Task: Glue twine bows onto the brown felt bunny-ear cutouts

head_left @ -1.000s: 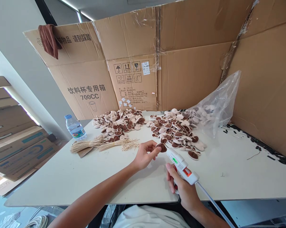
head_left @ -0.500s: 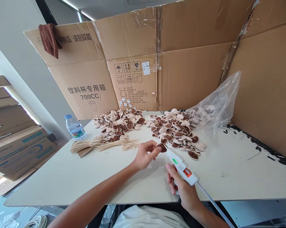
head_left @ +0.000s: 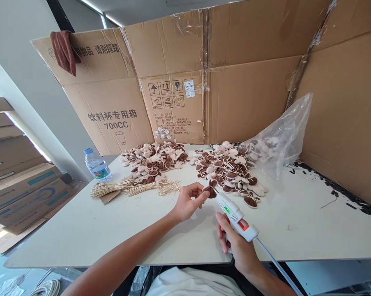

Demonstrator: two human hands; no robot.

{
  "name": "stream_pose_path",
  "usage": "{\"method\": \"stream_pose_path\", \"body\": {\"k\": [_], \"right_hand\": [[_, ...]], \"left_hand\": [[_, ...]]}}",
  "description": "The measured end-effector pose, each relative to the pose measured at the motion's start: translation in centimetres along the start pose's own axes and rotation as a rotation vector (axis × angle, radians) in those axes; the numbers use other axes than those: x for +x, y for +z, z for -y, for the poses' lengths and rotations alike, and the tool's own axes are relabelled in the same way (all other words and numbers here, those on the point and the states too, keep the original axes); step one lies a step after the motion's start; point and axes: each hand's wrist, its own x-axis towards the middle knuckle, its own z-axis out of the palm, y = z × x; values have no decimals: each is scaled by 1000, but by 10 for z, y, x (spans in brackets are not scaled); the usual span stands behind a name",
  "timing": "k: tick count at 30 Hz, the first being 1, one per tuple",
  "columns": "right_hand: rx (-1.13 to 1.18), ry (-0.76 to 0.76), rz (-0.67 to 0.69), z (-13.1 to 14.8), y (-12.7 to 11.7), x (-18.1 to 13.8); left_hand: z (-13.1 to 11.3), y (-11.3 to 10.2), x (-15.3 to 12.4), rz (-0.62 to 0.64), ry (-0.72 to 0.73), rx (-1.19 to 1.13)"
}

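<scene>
Between thumb and fingers, my left hand [head_left: 190, 200] pinches a small brown felt piece [head_left: 210, 190] with rounded lobes. My right hand [head_left: 236, 244] is wrapped round the grip of a white glue gun [head_left: 237, 217] with a green display and an orange part. The gun's nozzle points up and left, at or very near the felt piece; whether they touch I cannot tell. Just behind lies a heap of brown and cream felt pieces [head_left: 226, 166], some with cord loops. A second heap of similar pieces [head_left: 156, 158] is farther left.
Bundles of cream cord [head_left: 114, 188] lie left on the white table [head_left: 111, 234]. Behind them stands a water bottle [head_left: 98, 165]. A clear plastic bag [head_left: 291, 131] with pale pieces leans back right. Black bits [head_left: 336, 192] line the right edge. Cardboard walls [head_left: 247, 98] enclose the back and right.
</scene>
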Motion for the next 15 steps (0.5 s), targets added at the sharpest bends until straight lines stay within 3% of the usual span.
{"method": "stream_pose_path", "body": {"k": [15], "right_hand": [[-5, 9, 8, -1, -1, 1]], "left_hand": [[-2, 1, -1, -4, 3, -1]]}}
